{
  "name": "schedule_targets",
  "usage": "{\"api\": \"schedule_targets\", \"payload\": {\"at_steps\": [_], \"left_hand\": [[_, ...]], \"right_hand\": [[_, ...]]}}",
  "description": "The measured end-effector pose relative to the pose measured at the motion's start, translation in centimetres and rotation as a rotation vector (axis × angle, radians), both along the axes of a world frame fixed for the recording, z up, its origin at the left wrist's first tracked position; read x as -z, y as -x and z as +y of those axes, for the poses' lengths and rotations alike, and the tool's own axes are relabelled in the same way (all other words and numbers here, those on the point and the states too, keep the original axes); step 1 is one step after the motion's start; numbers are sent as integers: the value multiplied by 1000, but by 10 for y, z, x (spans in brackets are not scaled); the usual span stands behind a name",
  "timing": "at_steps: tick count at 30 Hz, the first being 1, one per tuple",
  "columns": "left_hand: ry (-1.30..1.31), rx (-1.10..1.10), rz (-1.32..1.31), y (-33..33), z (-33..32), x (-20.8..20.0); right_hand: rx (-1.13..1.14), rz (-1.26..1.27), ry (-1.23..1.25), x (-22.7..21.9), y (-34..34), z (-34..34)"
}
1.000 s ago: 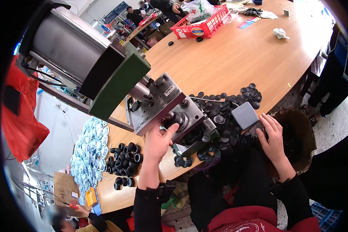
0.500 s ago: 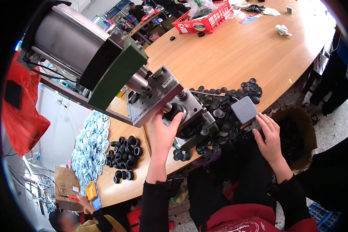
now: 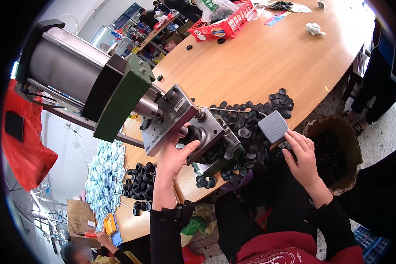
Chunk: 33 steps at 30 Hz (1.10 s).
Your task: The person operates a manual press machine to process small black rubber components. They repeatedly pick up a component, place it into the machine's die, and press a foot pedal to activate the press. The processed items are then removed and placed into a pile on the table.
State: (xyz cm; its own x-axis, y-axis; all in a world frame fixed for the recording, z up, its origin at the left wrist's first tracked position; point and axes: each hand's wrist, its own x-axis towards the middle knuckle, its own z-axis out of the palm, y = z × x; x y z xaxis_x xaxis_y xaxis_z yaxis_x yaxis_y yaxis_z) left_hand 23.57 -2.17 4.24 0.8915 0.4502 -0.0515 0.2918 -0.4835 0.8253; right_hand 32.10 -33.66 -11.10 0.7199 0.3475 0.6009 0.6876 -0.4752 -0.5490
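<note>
Your worktop (image 3: 255, 75) carries the press (image 3: 123, 97) at its near edge. Right of it, a heap of black discs (image 3: 246, 124) spreads along that edge. Your left hand (image 3: 170, 161) reaches into the press; your right hand (image 3: 303, 161) lies open, fingertips at the grey pedal (image 3: 273, 126) beside the near edge. The black round piece (image 3: 192, 133) sits inside the press between your left thumb and partly hidden fingers; whether that grip is closed, I cannot tell.

The press bracket (image 3: 125, 99) is showing dark green. The ribbed pedal (image 3: 273, 127) is showing grey, the discs (image 3: 245, 131) black. The basket (image 3: 237, 21) is gleaming red.
</note>
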Motion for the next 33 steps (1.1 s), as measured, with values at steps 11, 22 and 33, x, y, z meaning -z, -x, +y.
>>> {"api": "schedule_targets", "payload": {"at_steps": [11,22,33], "left_hand": [[42,-134,-61,17,-2,1],[1162,111,-203,69,-13,-10],[1248,251,-10,75,-68,28]], "right_hand": [[-156,-24,-139,-26,1,39],[-262,80,-197,-26,14,51],[-566,161,-389,-76,43,83]]}}
